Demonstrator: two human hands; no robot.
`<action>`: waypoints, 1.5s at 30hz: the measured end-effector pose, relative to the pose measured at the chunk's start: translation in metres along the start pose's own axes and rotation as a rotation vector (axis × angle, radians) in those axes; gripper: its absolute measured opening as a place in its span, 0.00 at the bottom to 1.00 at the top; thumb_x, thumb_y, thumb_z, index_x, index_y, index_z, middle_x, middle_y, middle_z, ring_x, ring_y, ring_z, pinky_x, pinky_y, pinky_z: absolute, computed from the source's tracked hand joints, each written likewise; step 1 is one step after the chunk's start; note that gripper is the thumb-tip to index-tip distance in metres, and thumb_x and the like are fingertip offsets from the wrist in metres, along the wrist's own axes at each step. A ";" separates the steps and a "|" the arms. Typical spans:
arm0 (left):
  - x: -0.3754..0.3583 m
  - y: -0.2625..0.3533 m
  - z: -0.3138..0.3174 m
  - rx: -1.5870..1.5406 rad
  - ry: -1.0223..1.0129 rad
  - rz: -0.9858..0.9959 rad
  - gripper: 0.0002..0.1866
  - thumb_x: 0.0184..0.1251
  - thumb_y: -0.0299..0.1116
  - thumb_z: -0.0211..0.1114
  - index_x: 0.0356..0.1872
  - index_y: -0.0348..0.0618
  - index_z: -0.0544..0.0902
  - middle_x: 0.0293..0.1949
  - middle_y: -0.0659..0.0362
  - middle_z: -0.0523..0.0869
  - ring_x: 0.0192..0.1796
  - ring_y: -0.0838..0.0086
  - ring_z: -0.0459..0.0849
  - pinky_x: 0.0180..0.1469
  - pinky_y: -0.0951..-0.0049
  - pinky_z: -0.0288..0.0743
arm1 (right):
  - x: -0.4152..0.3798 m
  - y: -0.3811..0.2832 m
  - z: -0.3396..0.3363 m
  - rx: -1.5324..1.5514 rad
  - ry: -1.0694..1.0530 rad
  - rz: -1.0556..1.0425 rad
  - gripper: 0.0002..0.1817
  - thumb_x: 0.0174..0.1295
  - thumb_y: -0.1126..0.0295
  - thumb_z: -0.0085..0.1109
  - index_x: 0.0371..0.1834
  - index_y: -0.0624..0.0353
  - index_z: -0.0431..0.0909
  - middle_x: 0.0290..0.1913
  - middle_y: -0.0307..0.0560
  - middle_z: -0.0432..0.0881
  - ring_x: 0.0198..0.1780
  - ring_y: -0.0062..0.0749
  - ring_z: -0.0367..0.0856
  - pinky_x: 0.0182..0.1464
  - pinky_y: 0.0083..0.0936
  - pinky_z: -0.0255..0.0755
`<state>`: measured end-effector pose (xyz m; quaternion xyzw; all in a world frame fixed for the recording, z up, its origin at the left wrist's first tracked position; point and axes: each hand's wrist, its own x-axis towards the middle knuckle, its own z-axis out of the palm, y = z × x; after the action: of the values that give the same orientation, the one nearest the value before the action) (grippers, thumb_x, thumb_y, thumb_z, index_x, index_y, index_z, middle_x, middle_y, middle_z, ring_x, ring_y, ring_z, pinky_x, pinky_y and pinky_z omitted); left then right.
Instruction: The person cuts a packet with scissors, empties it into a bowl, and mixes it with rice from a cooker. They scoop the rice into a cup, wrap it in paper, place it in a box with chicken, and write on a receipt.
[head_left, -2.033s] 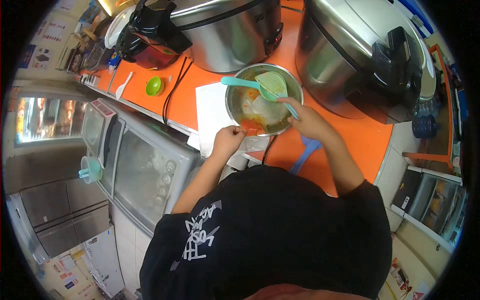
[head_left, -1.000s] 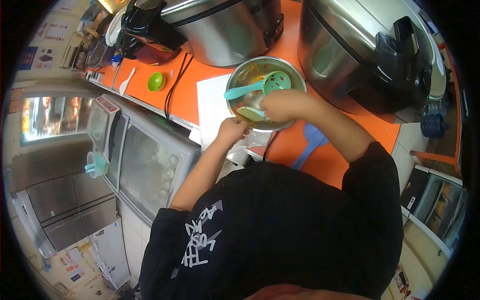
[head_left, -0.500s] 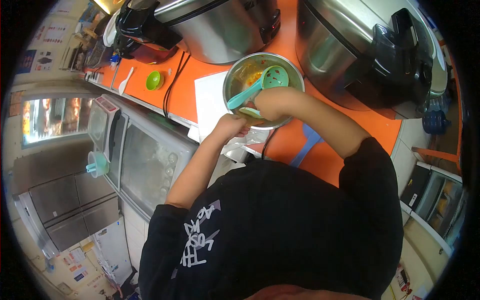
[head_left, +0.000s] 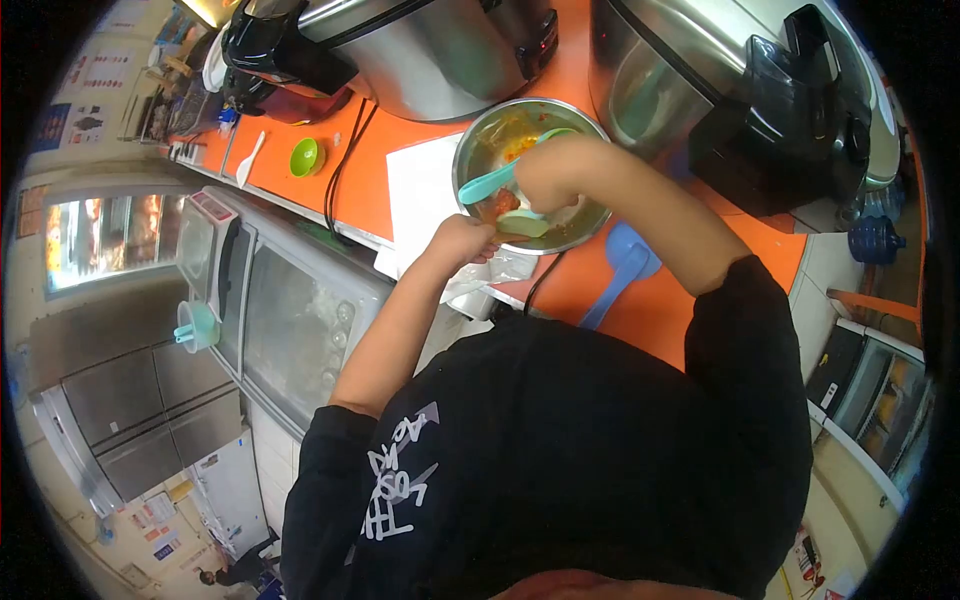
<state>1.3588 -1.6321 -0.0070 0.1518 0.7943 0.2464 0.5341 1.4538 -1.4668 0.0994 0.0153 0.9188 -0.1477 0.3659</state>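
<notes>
A steel mixing bowl [head_left: 462, 150] holds red and orange food [head_left: 508, 203] and a turquoise ladle [head_left: 488, 183], whose handle slants toward the left rim. My right hand [head_left: 548, 178] reaches in over the ladle with bent fingers, and a pale tip shows just below them; I cannot tell what they grip. At the near-left rim, my left hand [head_left: 466, 241] is closed, its fingertips pinched at the left end of a pale green oblong piece [head_left: 524, 226] that overlaps the bowl's inside.
Large steel cookers [head_left: 425, 70] stand behind the bowl, another [head_left: 650, 80] at right. A blue ladle [head_left: 628, 262] lies on the orange counter [head_left: 665, 325]. A white sheet [head_left: 415, 190], small green bowl [head_left: 307, 157], white spoon [head_left: 252, 160] and black cable [head_left: 340, 170] are left. A glass-topped freezer [head_left: 290, 320] adjoins.
My right hand has shifted slightly up, uncovering red food and more of the pale green piece. The turquoise ladle's head is now mostly hidden behind that hand, and my left hand has risen slightly.
</notes>
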 end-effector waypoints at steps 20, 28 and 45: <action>0.006 0.008 -0.009 0.150 -0.100 0.043 0.14 0.53 0.32 0.55 0.36 0.32 0.78 0.32 0.55 0.81 0.36 0.73 0.80 0.38 0.74 0.76 | 0.035 -0.009 0.010 0.074 0.176 0.075 0.07 0.37 0.76 0.53 0.19 0.63 0.81 0.20 0.53 0.79 0.22 0.40 0.79 0.26 0.37 0.72; -0.032 0.009 -0.015 0.075 -0.177 0.003 0.16 0.55 0.35 0.51 0.40 0.33 0.77 0.37 0.53 0.83 0.37 0.72 0.81 0.39 0.72 0.77 | 0.022 0.002 0.004 0.012 0.160 0.195 0.10 0.41 0.74 0.55 0.27 0.59 0.82 0.30 0.50 0.81 0.32 0.40 0.80 0.32 0.36 0.73; -0.092 -0.022 0.004 0.441 0.488 0.858 0.04 0.51 0.25 0.56 0.25 0.34 0.74 0.25 0.50 0.76 0.24 0.62 0.76 0.26 0.71 0.70 | 0.070 0.038 0.020 -0.227 1.029 0.013 0.08 0.50 0.71 0.51 0.28 0.54 0.81 0.31 0.43 0.80 0.37 0.36 0.79 0.38 0.33 0.69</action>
<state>1.3983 -1.6964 0.0509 0.5094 0.7949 0.2978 0.1412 1.4211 -1.4418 0.0287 0.0518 0.9897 -0.0185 -0.1325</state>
